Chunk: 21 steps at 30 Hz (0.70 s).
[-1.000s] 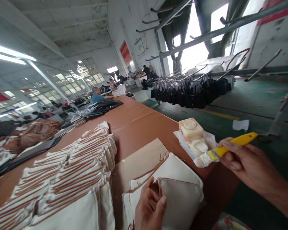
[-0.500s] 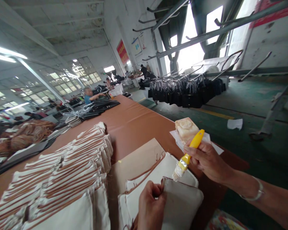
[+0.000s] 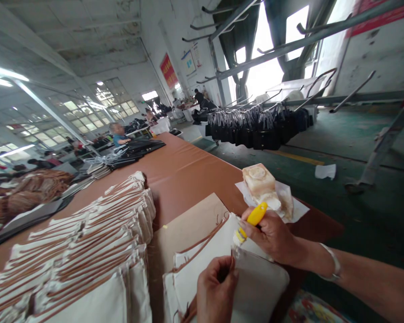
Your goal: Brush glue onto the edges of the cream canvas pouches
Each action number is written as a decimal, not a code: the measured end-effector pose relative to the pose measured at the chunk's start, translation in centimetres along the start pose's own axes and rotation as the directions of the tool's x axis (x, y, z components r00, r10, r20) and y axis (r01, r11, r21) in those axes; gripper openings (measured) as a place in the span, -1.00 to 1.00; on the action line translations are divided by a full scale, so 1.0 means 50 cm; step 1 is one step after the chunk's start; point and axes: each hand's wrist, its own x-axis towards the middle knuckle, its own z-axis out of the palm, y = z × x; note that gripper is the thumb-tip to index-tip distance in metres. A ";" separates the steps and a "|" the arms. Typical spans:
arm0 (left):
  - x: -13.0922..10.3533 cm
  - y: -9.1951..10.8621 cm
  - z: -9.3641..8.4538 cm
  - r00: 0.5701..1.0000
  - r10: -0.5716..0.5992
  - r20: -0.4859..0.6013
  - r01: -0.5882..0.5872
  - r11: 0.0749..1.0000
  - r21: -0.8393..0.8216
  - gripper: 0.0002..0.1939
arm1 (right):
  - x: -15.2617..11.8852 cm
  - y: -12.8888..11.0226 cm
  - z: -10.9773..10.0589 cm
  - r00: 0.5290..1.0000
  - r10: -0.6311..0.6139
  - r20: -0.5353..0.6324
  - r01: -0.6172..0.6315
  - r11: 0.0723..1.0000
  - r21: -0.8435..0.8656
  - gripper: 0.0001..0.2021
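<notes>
My right hand point(image 3: 272, 235) is closed around the yellow handle of a paintbrush point(image 3: 255, 216), tilted with its bristles downward. White paste clings to the bristles, which meet the upper edge of a pale fabric piece point(image 3: 259, 282). My left hand point(image 3: 217, 287) pinches that piece at its upper left corner, by a brown edge strip. Beneath it lie further pale pieces point(image 3: 202, 258) with brown trim and loose threads, on a tan board point(image 3: 188, 220). Past my right hand, a block-shaped tub point(image 3: 258, 178) smeared with cream paste sits on white paper point(image 3: 298, 208).
Overlapping rows of pale pieces with brown edging point(image 3: 87, 242) cover the left of the brown table point(image 3: 178, 157). Black items point(image 3: 134, 150) lie farther back, near a person in blue point(image 3: 119, 137). A metal rack point(image 3: 256, 67) holds hanging black goods point(image 3: 259, 130) at right.
My right hand has moved left and down, bringing the brush onto the edge of the fabric piece beside my left fingers. The left hand keeps its pinch, shifted slightly right.
</notes>
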 end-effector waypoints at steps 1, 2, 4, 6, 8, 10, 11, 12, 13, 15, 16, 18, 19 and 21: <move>0.000 -0.001 0.000 1.000 0.004 -0.007 -0.004 1.000 0.010 -0.73 | 0.002 -0.002 -0.005 1.000 -0.014 -0.022 0.014 1.000 -0.024 -0.86; 0.001 -0.003 0.000 1.000 0.009 -0.015 -0.009 1.000 0.022 -0.73 | 0.003 -0.004 -0.010 0.999 -0.020 -0.039 0.018 0.999 -0.039 -0.86; 0.003 -0.005 0.000 0.999 0.018 -0.028 -0.017 0.999 0.035 -0.73 | -0.001 -0.011 -0.015 0.999 -0.013 -0.044 0.011 0.999 -0.035 -0.85; 0.005 -0.009 0.002 0.999 0.019 -0.030 -0.018 0.999 0.031 -0.72 | -0.012 -0.014 -0.011 1.000 -0.008 0.002 0.008 1.000 -0.007 -0.84; 0.005 -0.014 0.003 0.999 0.022 -0.026 -0.022 0.999 0.025 -0.69 | -0.021 -0.008 -0.005 0.998 -0.012 0.057 0.011 1.000 0.010 -0.84; 0.001 -0.021 0.005 0.999 0.036 -0.028 -0.035 0.999 0.038 -0.67 | -0.024 0.002 -0.005 0.999 -0.008 0.051 0.008 1.000 -0.002 -0.84; -0.002 -0.025 0.006 0.998 0.051 -0.036 -0.049 0.997 0.055 -0.67 | -0.022 0.008 -0.009 1.000 -0.001 0.025 0.001 1.000 -0.015 -0.83; -0.005 -0.029 0.009 0.996 0.079 -0.047 -0.075 0.994 0.084 -0.67 | -0.018 0.012 -0.017 1.000 0.012 -0.008 -0.013 1.000 -0.027 -0.83; -0.009 -0.033 0.012 0.990 0.126 -0.059 -0.118 0.985 0.123 -0.67 | -0.013 0.015 -0.025 0.999 0.032 -0.039 -0.034 0.999 -0.030 -0.82; -0.016 -0.040 0.021 0.956 0.284 -0.068 -0.263 0.939 0.220 -0.71 | -0.001 0.019 -0.043 0.993 0.096 -0.075 -0.096 0.995 -0.001 -0.79; -0.019 -0.043 0.026 0.922 0.383 -0.056 -0.357 0.897 0.260 -0.73 | 0.004 0.020 -0.050 0.987 0.143 -0.075 -0.140 0.990 0.033 -0.77; -0.022 -0.050 0.037 0.828 0.561 -0.017 -0.530 0.792 0.303 -0.78 | 0.009 0.023 -0.055 0.971 0.236 -0.045 -0.229 0.966 0.119 -0.73; -0.023 -0.053 0.041 0.782 0.623 0.000 -0.593 0.743 0.311 -0.81 | 0.009 0.026 -0.053 0.962 0.273 -0.019 -0.267 0.951 0.159 -0.72; -0.024 -0.058 0.047 0.717 0.697 0.027 -0.665 0.672 0.328 -0.85 | 0.004 0.032 -0.047 0.943 0.329 0.056 -0.333 0.917 0.221 -0.70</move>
